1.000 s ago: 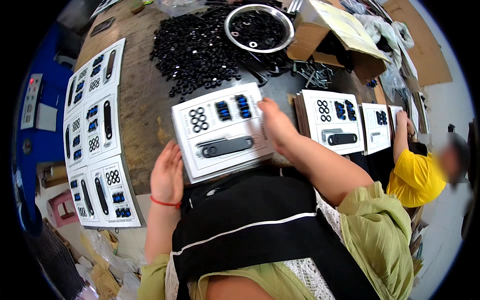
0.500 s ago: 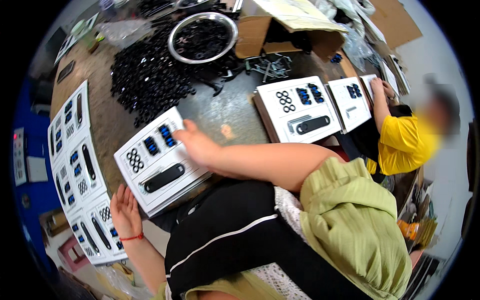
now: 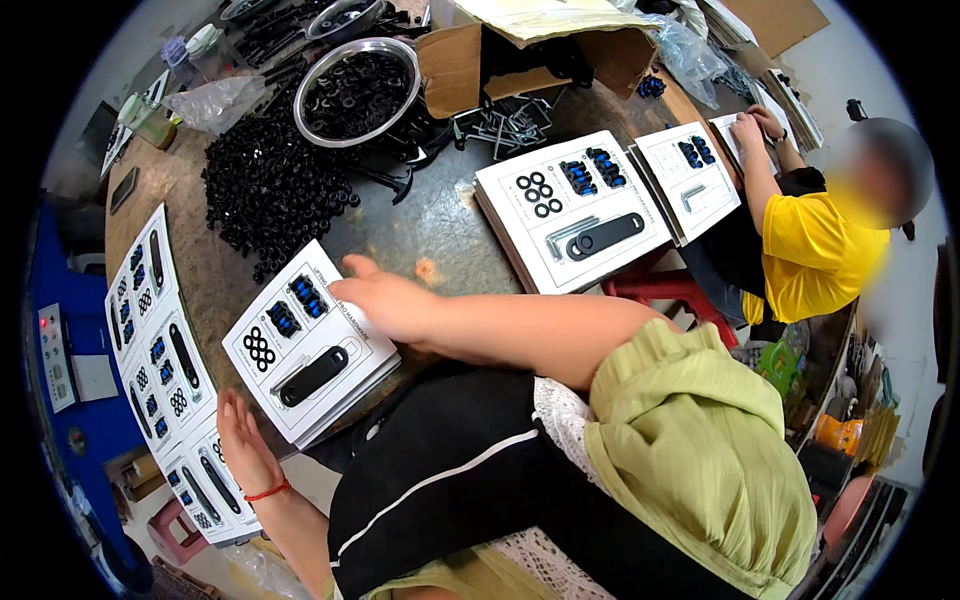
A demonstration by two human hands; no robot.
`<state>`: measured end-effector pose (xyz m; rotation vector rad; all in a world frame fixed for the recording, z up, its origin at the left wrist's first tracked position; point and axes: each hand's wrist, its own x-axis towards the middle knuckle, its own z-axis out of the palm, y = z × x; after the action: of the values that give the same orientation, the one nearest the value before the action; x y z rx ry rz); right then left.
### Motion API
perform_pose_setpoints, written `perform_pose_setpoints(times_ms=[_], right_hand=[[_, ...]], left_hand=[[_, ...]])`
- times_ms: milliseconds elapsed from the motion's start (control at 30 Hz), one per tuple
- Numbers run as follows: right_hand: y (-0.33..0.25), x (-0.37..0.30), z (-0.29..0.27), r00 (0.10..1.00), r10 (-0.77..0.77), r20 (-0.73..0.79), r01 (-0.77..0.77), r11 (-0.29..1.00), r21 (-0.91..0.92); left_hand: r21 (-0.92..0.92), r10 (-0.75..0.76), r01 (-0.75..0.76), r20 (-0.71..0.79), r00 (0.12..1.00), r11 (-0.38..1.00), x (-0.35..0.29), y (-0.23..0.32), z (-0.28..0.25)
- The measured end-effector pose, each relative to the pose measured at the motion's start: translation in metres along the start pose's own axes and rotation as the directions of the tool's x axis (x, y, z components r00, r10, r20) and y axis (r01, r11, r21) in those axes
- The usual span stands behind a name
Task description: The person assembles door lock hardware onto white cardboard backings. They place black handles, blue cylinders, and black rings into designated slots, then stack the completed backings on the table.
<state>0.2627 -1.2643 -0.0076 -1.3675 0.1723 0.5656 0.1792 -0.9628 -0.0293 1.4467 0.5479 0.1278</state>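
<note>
A stack of white cards (image 3: 305, 345) lies at the table's near edge, its top card bearing black rings, blue pieces and a long black bar. My right hand (image 3: 385, 300) rests flat on the stack's far right corner, fingers spread, holding nothing. My left hand (image 3: 240, 440) lies open at the near left corner of the stack, beside the table edge, with a red band on its wrist. A second stack of similar cards (image 3: 575, 205) sits further right on the dark table (image 3: 440, 225).
Rows of filled cards (image 3: 150, 340) lie along the left. A heap of small black parts (image 3: 265, 190), a metal bowl (image 3: 355, 90) of them, loose hex keys (image 3: 510, 125) and a cardboard box (image 3: 520, 50) stand at the back. A person in yellow (image 3: 815, 245) handles cards (image 3: 690, 175) at right.
The view has swung left, so the card stack now appears lower left. My right hand stays on its far corner and my left hand stays at the near edge.
</note>
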Motion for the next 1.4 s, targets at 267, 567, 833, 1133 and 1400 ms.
perform_pose_setpoints(times_ms=[267, 567, 833, 1133, 1400], right_hand=[[-0.051, -0.087, -0.187, 0.770, -0.554, -0.317, 0.268, 0.732, -0.627], [-0.036, -0.122, -0.324, 0.764, 0.071, -0.642, -0.183, 0.977, -0.110], [-0.018, -0.102, -0.347, 0.712, 0.228, -0.664, -0.278, 0.960, 0.032], [-0.012, -0.103, -0.358, 0.840, 0.256, -0.478, -0.212, 0.966, 0.145], [-0.015, -0.105, -0.347, 0.847, 0.236, -0.476, -0.220, 0.971, 0.090]], left_hand=[[0.047, -0.074, 0.057, 0.641, 0.764, 0.997, -0.037, 0.044, 0.152], [0.258, -0.492, 0.521, 0.784, 0.380, 0.814, -0.057, -0.008, 0.299], [0.146, -0.472, 0.586, 0.756, 0.454, 0.797, -0.075, -0.043, 0.330], [0.004, -0.418, 0.607, 0.729, 0.542, 0.795, -0.094, -0.035, 0.338], [0.017, -0.458, 0.652, 0.726, 0.513, 0.758, -0.090, -0.032, 0.334]])
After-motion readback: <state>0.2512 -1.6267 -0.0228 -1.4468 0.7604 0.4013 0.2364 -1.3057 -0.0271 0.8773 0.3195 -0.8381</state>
